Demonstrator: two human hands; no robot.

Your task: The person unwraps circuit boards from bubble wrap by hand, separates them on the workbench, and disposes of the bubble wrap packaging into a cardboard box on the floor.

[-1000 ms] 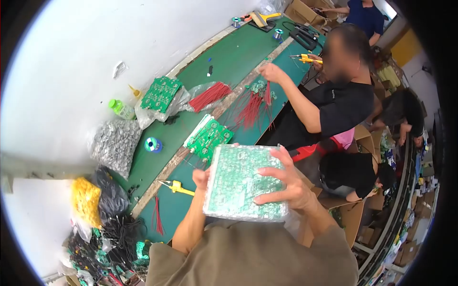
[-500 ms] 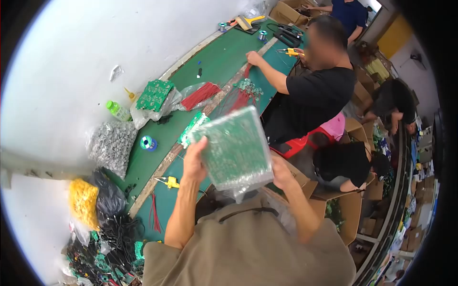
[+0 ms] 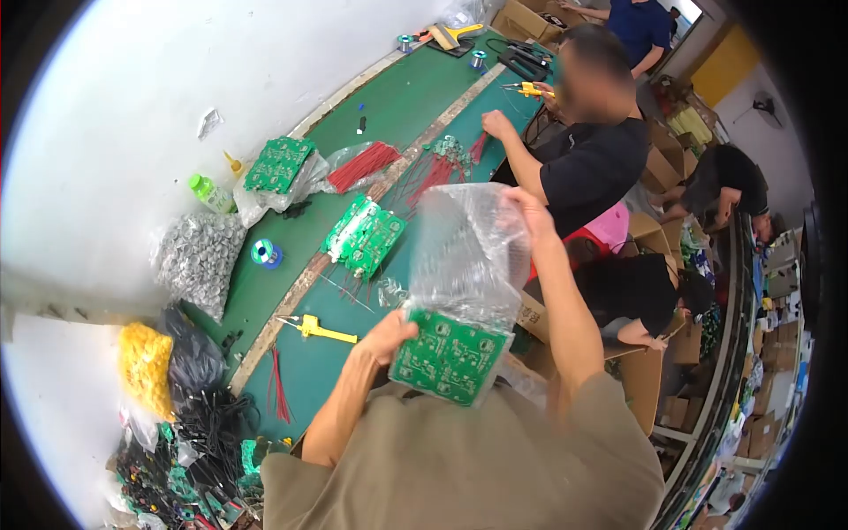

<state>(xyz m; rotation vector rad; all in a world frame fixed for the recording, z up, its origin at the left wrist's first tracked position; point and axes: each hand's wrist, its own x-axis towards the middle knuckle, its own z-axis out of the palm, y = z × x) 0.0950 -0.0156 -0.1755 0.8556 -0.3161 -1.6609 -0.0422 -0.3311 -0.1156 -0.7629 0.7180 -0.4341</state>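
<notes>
A green circuit board panel (image 3: 450, 356) is held low in front of my body, with a clear plastic bag (image 3: 468, 247) stretched up from it. My left hand (image 3: 389, 337) is closed on the panel's upper left corner, thumb on top. Higher up at the right, my right hand (image 3: 530, 215) pinches the bag's top edge. Whether the panel's lower part is still inside plastic I cannot tell. Beyond my left hand, green boards (image 3: 365, 237) lie on the bench with red wires under them. A yellow soldering iron (image 3: 325, 330) rests on the bench to the left.
Along the bench (image 3: 353, 291) are a solder spool (image 3: 266, 253), a bag of grey parts (image 3: 199, 265), a green bottle (image 3: 212, 193), bagged boards (image 3: 281, 165) and red wires (image 3: 364, 168). A co-worker (image 3: 592, 163) sits at the right, holding a yellow soldering iron. Cardboard boxes (image 3: 640, 375) stand on the floor.
The bag has been pulled upward by my right hand, baring the green panel. My left hand has moved down and slightly right, with the panel lower. The bench boards show more fully.
</notes>
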